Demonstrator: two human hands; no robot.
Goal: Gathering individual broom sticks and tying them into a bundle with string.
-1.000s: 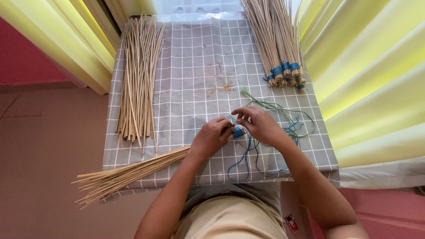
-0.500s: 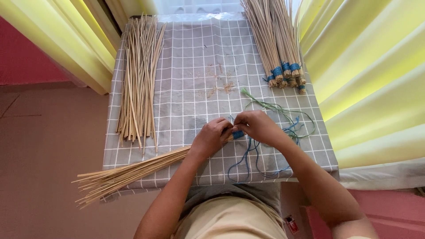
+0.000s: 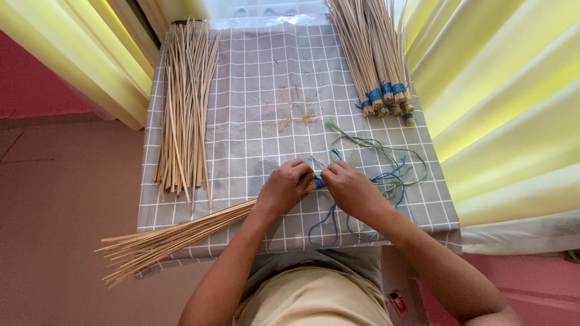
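Note:
My left hand [image 3: 285, 186] grips the end of a bundle of thin pale sticks [image 3: 175, 235] that lies across the table and fans out past its near left corner. My right hand [image 3: 347, 187] sits against the left one and pinches a blue string [image 3: 318, 181] wound around the bundle's end. Loose blue string loops [image 3: 329, 226] hang down toward the table's near edge below my hands. The bundle's tip is hidden between my fingers.
A grey checked cloth [image 3: 260, 78] covers the small table. A loose pile of sticks [image 3: 184, 108] lies along its left side. Several bundles bound with blue string [image 3: 377, 66] lie at the far right. Green and blue strings [image 3: 386, 160] tangle right of my hands. Yellow curtains [image 3: 495, 102] flank the table.
My hands have stayed at the bundle's end, fingers shifting slightly closer together around the blue string. The bundle and the piles have not moved.

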